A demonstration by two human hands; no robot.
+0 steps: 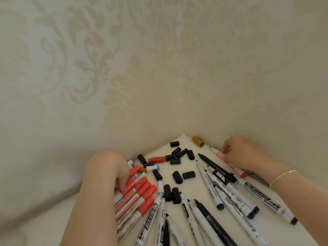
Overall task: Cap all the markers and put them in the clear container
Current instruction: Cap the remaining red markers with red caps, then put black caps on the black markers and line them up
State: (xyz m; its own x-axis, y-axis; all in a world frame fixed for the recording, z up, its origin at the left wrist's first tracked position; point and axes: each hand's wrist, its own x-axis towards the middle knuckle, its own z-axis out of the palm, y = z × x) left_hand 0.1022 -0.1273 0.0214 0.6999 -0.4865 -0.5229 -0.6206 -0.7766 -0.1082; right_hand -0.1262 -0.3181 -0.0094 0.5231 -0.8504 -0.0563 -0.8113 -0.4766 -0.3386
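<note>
The left hand (122,176) presses curled fingers on the bunch of red-capped markers (138,197); the right hand (236,153) reaches for a red-printed marker (229,163) by the wall, grip unclear. Black caps (177,155) lie loose on the bench (193,185) among uncapped markers (221,190). No clear container shows. Caps could roll into the corner, or bare tips could smear ink

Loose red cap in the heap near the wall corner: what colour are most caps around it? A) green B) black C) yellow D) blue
B: the loose red cap lies among several black caps, with a single mustard-yellow cap apart by the wall.
</note>
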